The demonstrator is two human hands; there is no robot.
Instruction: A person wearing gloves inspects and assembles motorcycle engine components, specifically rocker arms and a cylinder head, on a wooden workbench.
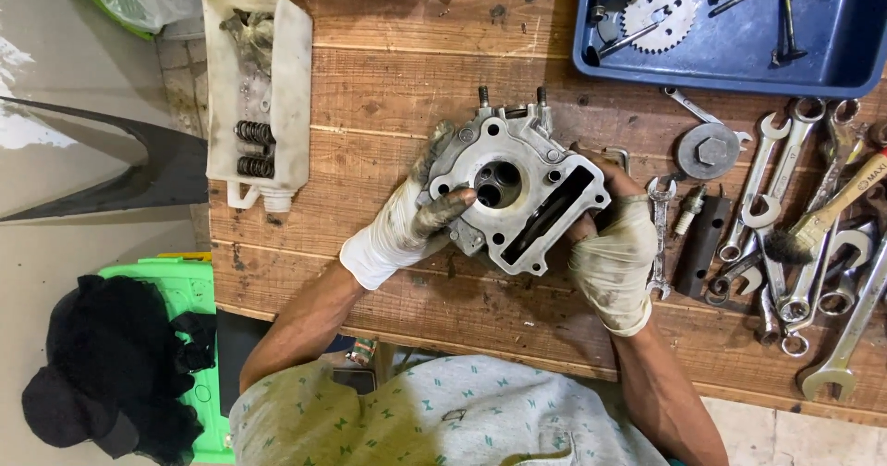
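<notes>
Nearest the camera, both gloved hands clamp a bare engine cylinder head [517,193] at the centre of the wooden bench [388,87], tilted up off the planks. The left hand [397,230] is wrapped around its nine o'clock edge, a grimy thumb laid across the machined face toward the round chamber with its two dark ports. The right hand [614,258] is curled shut on the four o'clock corner. Judging by the empty ports, stripping looks done and cleaning or refitting remains. The casting is dull grey aluminium, flat-faced and dotted with bolt holes. Out at three o'clock lies a scatter of shiny steel spanners [785,235]; at ten o'clock a cut white plastic jug [277,87] cradles dark coil springs [254,147]; farthest, at one o'clock, a blue tray [832,50] holds a toothed sprocket [658,13].
</notes>
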